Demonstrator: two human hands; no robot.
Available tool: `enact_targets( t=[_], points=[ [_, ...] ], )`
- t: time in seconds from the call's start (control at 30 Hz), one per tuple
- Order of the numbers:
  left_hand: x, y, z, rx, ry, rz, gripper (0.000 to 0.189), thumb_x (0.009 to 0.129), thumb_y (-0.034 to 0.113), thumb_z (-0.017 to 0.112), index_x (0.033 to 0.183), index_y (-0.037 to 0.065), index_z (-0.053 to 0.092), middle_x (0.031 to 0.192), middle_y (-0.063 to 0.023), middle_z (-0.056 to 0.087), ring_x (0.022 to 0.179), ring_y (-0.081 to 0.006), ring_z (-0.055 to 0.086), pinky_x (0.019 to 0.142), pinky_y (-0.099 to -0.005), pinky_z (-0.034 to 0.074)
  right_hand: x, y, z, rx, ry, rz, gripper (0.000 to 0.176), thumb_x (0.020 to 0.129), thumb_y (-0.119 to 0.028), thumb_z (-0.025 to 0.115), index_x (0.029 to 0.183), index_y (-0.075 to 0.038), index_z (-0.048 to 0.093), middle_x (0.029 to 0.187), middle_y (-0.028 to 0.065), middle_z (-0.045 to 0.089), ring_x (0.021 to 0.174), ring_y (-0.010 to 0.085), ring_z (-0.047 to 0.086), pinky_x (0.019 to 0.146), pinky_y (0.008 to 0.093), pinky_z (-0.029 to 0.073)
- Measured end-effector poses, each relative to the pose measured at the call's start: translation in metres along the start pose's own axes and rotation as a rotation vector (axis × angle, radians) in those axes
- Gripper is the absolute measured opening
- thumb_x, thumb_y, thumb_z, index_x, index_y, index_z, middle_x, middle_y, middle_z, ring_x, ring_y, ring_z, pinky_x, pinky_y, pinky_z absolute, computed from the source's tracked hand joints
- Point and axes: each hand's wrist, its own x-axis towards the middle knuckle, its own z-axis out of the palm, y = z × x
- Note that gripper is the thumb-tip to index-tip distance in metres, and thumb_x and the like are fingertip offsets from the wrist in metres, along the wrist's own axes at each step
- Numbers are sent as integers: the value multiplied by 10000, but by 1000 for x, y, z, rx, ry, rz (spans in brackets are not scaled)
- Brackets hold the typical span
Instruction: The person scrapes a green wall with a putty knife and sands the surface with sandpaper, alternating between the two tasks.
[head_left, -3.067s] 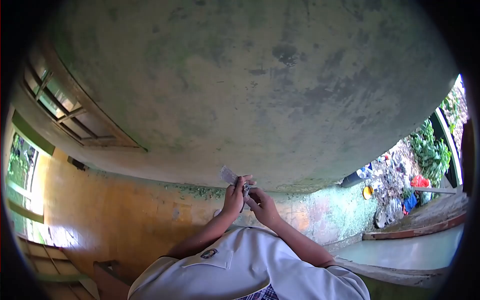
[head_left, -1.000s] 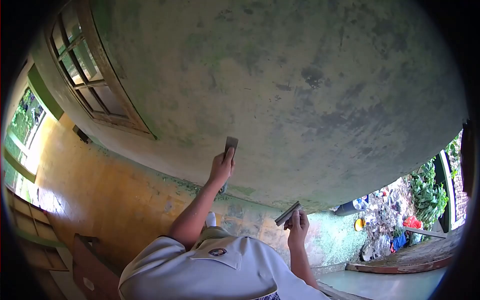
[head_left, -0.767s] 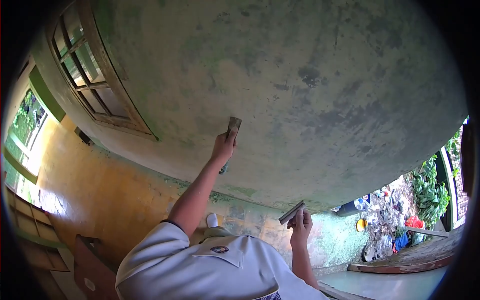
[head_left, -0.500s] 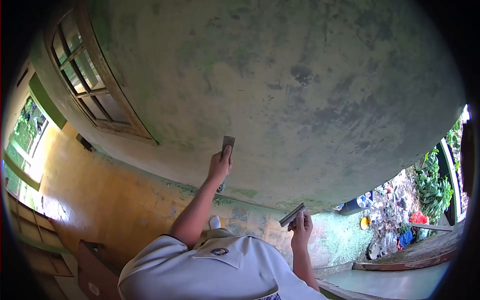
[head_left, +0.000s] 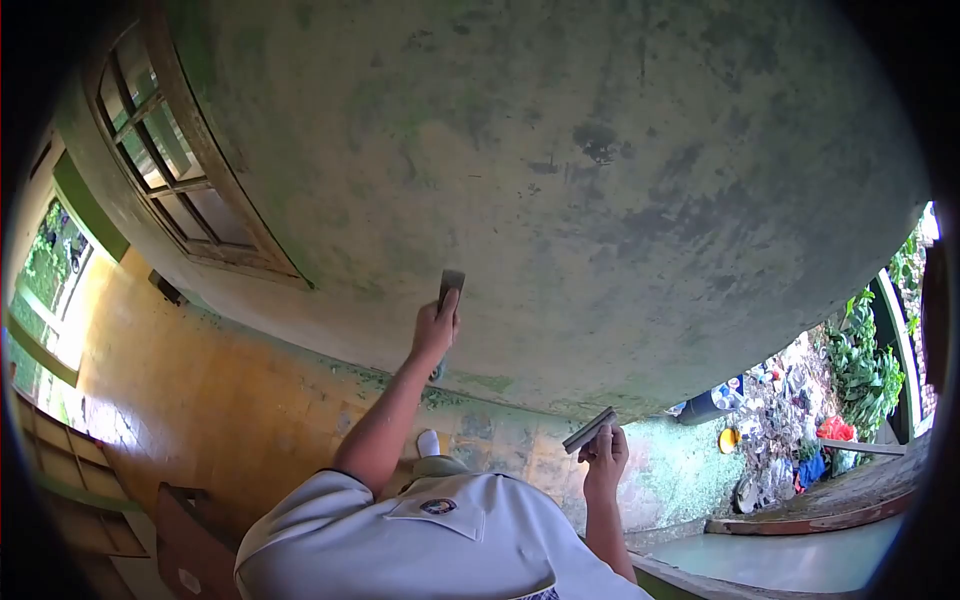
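Observation:
My left hand (head_left: 434, 328) is closed round the handle of a putty knife (head_left: 452, 283), thumb along the flat blade, which points up the wall. The blade overlaps the stained, patchy wall (head_left: 520, 230) in this view. The lower end of the handle shows below my wrist. Lower and to the right, my right hand (head_left: 604, 458) pinches a wide, flat, grey scraper blade (head_left: 589, 430). That blade is tilted and held close to the foot of the wall.
A wood-framed window (head_left: 180, 170) sits in the wall at left. Worn yellow floor tiles (head_left: 230, 370) run below. Paint flakes lie along the wall's base. A dark bucket (head_left: 712, 402), a yellow lid-like disc (head_left: 729, 439) and heaped rubbish stand at right, near plants (head_left: 865, 370). A brown chair-like piece (head_left: 195, 535) is lower left.
The view has shifted slightly, so the wall marks sit a little higher and further left. Both hands keep their grip on their tools and have hardly moved.

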Motion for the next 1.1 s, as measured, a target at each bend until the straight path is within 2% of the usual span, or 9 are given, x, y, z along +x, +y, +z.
enact_targets(
  t=[0.1, 0.2, 0.33, 0.4, 0.57, 0.7, 0.9, 1.0, 1.1],
  points=[
    [43, 56, 6, 12, -35, 110, 535, 894, 507, 492, 575, 81, 441, 436, 0, 414, 328, -100, 395, 332, -263, 306, 1, 9, -8, 16, -26, -5, 206, 930, -248, 526, 907, -44, 517, 612, -9, 454, 509, 78, 472, 460, 231, 417],
    [23, 72, 3, -49, 10, 19, 538, 892, 510, 493, 571, 83, 438, 427, 3, 406, 327, -104, 389, 336, -267, 305, 0, 5, -4, -30, 2, 29, 202, 933, -246, 522, 912, -45, 518, 613, -14, 450, 512, 73, 471, 460, 229, 417],
    [-11, 42, 3, -107, 50, 33, 529, 894, 505, 494, 582, 81, 442, 429, 5, 402, 325, -106, 380, 337, -268, 297, 0, 6, 0, 10, -10, 5, 196, 935, -240, 518, 906, -46, 512, 607, -13, 444, 508, 72, 459, 459, 232, 413],
    [-24, 26, 2, -127, 39, -131, 517, 899, 491, 492, 589, 82, 442, 429, 7, 396, 327, -102, 372, 337, -264, 285, 0, 6, -1, 5, -20, -1, 195, 934, -241, 518, 900, -49, 511, 607, -15, 443, 507, 72, 457, 459, 232, 412],
    [29, 58, 13, -141, 34, 6, 514, 901, 484, 495, 588, 80, 441, 427, 6, 392, 329, -97, 369, 333, -258, 283, -1, 12, -4, 2, -3, 24, 191, 933, -240, 520, 883, -56, 508, 593, -21, 434, 500, 72, 446, 451, 229, 403],
    [14, 72, 7, -222, 52, 6, 530, 904, 476, 494, 559, 78, 432, 415, 1, 392, 325, -101, 378, 330, -265, 293, -2, 13, -5, -35, 2, 36, 190, 933, -241, 521, 879, -58, 510, 594, -23, 427, 501, 72, 445, 452, 230, 407],
    [-3, 12, -6, -119, 70, -69, 490, 880, 510, 516, 623, 101, 435, 453, 14, 396, 340, -90, 373, 344, -246, 302, 3, 8, 2, -5, 11, 3, 197, 937, -246, 511, 881, -57, 515, 590, -21, 420, 504, 74, 453, 457, 227, 411],
    [34, 59, 5, -128, -18, 46, 495, 878, 516, 515, 620, 101, 436, 454, 10, 401, 339, -90, 374, 338, -246, 296, 3, 8, 3, -34, 18, 5, 199, 944, -250, 496, 828, -88, 489, 602, -28, 388, 506, 71, 420, 445, 227, 386],
    [26, 67, 5, -136, 53, 29, 543, 899, 495, 489, 557, 76, 441, 420, -8, 407, 315, -107, 375, 328, -267, 291, 5, 10, 3, 10, 3, 7, 202, 934, -257, 516, 880, -62, 513, 591, -18, 425, 510, 80, 461, 458, 231, 409]
  ],
)
